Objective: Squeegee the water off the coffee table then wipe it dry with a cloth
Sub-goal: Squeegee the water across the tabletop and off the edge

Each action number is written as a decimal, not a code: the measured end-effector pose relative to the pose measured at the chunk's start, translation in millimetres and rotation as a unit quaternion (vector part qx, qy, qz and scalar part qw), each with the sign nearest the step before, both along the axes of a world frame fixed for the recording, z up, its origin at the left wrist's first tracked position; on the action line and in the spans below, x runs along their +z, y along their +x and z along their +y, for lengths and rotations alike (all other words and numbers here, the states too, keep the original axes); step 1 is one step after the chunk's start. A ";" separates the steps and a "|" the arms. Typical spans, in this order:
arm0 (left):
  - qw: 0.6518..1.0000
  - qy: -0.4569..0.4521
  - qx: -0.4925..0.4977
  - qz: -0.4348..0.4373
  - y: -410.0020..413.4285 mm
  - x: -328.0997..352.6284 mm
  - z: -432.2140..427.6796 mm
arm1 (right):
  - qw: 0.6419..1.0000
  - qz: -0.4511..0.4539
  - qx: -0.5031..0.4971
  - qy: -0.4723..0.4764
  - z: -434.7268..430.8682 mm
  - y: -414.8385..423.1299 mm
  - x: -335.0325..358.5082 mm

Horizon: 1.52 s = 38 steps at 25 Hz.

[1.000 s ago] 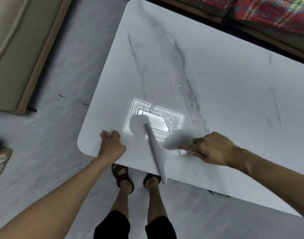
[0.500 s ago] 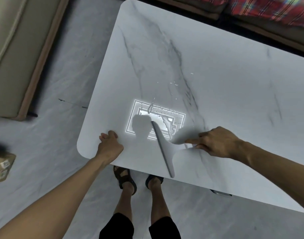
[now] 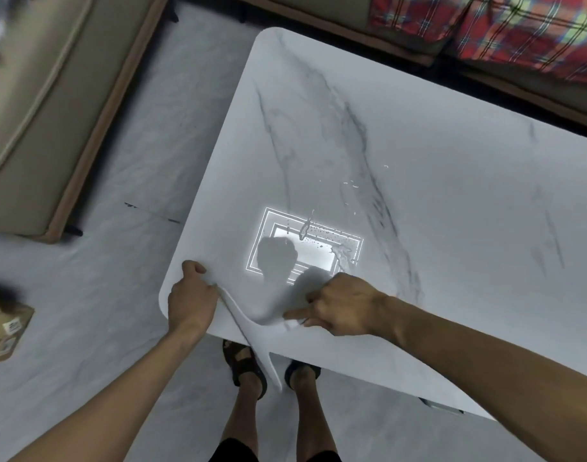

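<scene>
Head view, looking steeply down. Showing a white coffee table (image 3: 435,181) with a smooth, glossy marble-patterned top, grey veins running diagonally, corners rounded. Reflecting a bright rectangular ceiling light near the front corner, with water (image 3: 322,233) lying there as beads and a thin smear, plus a few stray droplets farther back. Lying across the near corner, a pale grey squeegee (image 3: 254,331): a long, slim, smooth blade set slantwise, its lower end overhanging the table edge above the floor, its short handle branching off toward the right.

Gripping that handle, the right hand (image 3: 340,306): fingers curled together around it, index finger stretched along it toward the blade, forearm coming in from the lower right. Resting at the table's corner, the left hand (image 3: 190,303): fingers bent loosely together, thumb side touching the upper end of the blade; not clear whether pinching the blade or only steadying it.

Standing below the table edge, two feet in dark strapped sandals (image 3: 244,365) on a pale grey, faintly veined floor. Sitting at far left, a brown cardboard box (image 3: 5,330). Bordering the top, a beige cushioned sofa (image 3: 35,105) with a wooden base and a red plaid fabric (image 3: 518,31).
</scene>
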<state>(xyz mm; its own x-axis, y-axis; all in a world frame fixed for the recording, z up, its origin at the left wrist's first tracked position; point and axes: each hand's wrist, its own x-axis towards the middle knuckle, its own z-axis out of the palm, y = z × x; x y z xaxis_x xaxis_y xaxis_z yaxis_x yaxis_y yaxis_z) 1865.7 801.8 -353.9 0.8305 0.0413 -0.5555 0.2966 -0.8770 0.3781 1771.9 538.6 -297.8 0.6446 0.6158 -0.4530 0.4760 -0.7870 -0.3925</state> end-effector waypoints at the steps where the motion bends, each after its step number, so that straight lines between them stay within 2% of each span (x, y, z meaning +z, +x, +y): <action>1: 1.000 -0.001 -0.002 -0.007 4.5 -1.3 2.1 | 1.000 -0.002 0.010 -0.003 17.6 16.3 -8.2; 4: 1.000 -0.010 -0.006 0.005 12.6 -4.4 4.2 | 0.999 -0.020 -0.015 -0.035 26.8 54.0 -20.1; 8: 0.998 -0.023 -0.044 0.023 11.2 -6.9 -6.5 | 0.988 -0.039 -0.139 -0.049 -29.0 66.4 -15.6; 13: 0.988 -0.040 -0.139 0.050 3.2 -9.3 -45.9 | 0.952 -0.014 -0.295 -0.079 -123.7 8.4 -0.9; 17: 0.984 -0.015 -0.131 0.117 4.9 -6.0 -78.7 | 0.925 -0.014 -0.358 -0.128 -180.3 -47.5 13.6; 19: 0.988 -0.020 -0.106 0.112 7.8 1.3 -85.4 | 0.921 -0.017 -0.364 -0.139 -191.5 -58.8 24.8; 22: 0.994 -0.028 -0.067 0.087 14.8 12.5 -90.2 | 0.942 -0.028 -0.317 -0.109 -178.0 -40.6 32.3; 26: 0.999 -0.032 -0.011 0.037 36.9 20.7 -91.5 | 0.989 -0.011 -0.142 -0.038 -108.4 29.9 11.4; 30: 1.000 -0.006 -0.006 -0.009 66.6 16.1 -92.8 | 0.999 0.000 -0.042 -0.032 -51.4 78.1 -13.7; 32: 1.000 -0.013 -0.021 -0.003 80.7 9.3 -99.8 | 0.997 -0.017 -0.068 -0.028 -60.2 95.9 -22.4; 34: 0.999 -0.020 -0.047 0.013 90.6 3.6 -110.8 | 0.988 -0.039 -0.146 -0.019 -90.4 106.2 -24.7; 38: 0.987 -0.065 -0.145 -0.002 99.5 -1.3 -146.1 | 0.946 -0.038 -0.320 -0.041 -169.5 81.7 -11.4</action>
<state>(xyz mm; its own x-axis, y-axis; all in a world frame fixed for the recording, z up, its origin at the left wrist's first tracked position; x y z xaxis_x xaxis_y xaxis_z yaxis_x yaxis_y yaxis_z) 1965.1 655.6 -355.2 0.7988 -0.2696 -0.5378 0.0393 -0.8687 0.4939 1853.6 369.1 -309.3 0.9062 0.0537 -0.4195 -0.0833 -0.9498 -0.3016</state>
